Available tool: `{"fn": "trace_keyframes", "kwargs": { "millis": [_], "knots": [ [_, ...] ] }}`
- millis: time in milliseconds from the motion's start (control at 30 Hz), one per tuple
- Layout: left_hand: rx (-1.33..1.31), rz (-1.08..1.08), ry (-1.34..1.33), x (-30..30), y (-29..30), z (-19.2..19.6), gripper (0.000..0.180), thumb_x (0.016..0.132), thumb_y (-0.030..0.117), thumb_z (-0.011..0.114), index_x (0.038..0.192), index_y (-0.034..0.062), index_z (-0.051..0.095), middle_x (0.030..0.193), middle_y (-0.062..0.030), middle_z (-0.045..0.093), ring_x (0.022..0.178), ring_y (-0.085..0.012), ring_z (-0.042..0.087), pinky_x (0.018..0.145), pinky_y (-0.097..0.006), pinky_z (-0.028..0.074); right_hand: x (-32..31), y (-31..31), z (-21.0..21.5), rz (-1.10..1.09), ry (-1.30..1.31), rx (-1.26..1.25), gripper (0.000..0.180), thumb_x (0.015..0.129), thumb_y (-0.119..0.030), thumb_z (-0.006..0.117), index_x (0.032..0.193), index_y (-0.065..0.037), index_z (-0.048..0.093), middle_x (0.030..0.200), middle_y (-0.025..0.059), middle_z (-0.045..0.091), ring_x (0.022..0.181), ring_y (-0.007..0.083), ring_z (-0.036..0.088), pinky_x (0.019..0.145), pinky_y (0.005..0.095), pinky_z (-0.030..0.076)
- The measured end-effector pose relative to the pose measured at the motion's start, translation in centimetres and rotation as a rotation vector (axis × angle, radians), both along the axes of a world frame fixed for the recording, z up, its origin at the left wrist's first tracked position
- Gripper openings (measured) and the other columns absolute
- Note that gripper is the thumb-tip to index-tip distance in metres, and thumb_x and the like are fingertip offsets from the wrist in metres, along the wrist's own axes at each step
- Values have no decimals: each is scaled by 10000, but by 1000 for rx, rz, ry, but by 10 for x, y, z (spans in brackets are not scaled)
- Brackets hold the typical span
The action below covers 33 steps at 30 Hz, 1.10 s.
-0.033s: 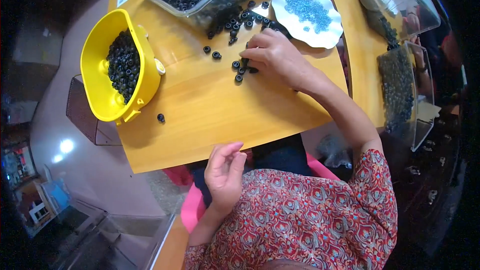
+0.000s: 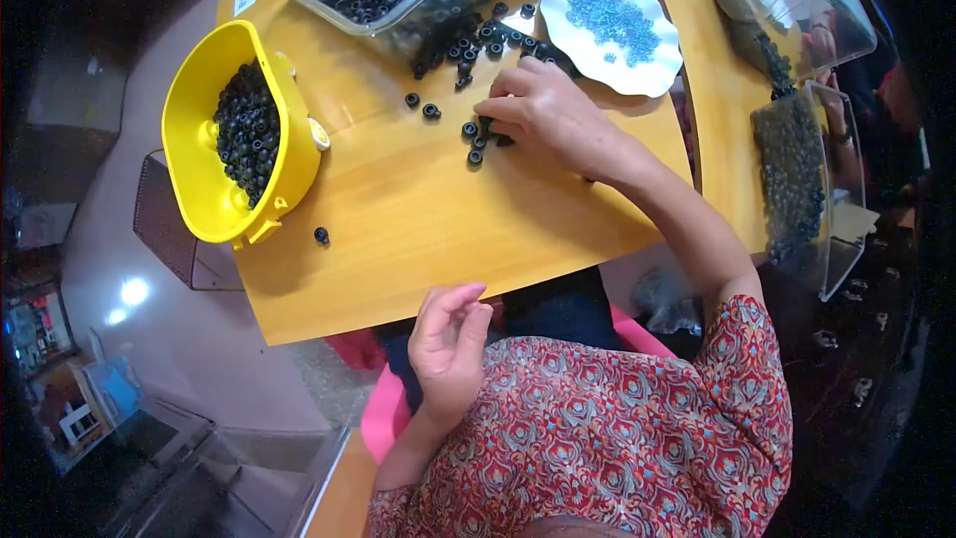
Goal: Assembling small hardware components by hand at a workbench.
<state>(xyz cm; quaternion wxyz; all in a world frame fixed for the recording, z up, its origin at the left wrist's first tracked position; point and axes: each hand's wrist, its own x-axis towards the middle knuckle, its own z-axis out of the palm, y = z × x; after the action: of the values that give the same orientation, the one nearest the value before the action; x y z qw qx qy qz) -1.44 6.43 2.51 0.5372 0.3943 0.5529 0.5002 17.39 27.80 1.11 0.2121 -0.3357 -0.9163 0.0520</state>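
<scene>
At left, a yellow tub (image 2: 189, 164) holds black rings (image 2: 246, 134); a stray ring (image 2: 321, 236) lies beside it on the counter (image 2: 418, 229). A clear bin (image 2: 398, 16) holds more. The left hand (image 2: 445, 344) is loosely curled, thumb apart from fingers. The right hand (image 2: 543, 110) dips among loose rings (image 2: 475, 156), pinching indiscernible, near a white scalloped plate (image 2: 652, 78) of bluish beads (image 2: 612, 22).
</scene>
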Motion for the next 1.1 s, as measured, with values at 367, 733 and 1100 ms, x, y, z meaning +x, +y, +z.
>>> {"fn": "trace_keyframes", "kwargs": {
  "millis": [367, 733, 1100],
  "knots": [
    [26, -26, 21, 0, 5, 6, 175, 885, -3, 594, 1060, -19, 596, 895, -4, 532, 769, -72, 507, 688, -200, 434, -10, 12, 10, 11, 62, -277, 141, 763, -136, 678, 848, -26, 655, 796, 131, 625, 775, 310, 622, 691, 410, 490],
    [407, 134, 316, 9, 48, 29, 431, 742, -65, 704, 1152, -26, 577, 1005, -89, 521, 896, -180, 511, 846, -281, 426, -10, -68, 45, 26, 1165, -1448, 206, 845, -28, 649, 1047, 6, 625, 957, 73, 671, 879, 146, 664, 763, 241, 527],
    [518, 54, 403, 21, 61, 39, 341, 744, -48, 719, 1069, -5, 623, 1012, -110, 559, 893, -195, 554, 789, -283, 475, -18, -103, 37, 71, 1422, -1508, 136, 867, -71, 647, 974, 1, 604, 882, 65, 655, 796, 121, 633, 730, 239, 514]
  ]
}}
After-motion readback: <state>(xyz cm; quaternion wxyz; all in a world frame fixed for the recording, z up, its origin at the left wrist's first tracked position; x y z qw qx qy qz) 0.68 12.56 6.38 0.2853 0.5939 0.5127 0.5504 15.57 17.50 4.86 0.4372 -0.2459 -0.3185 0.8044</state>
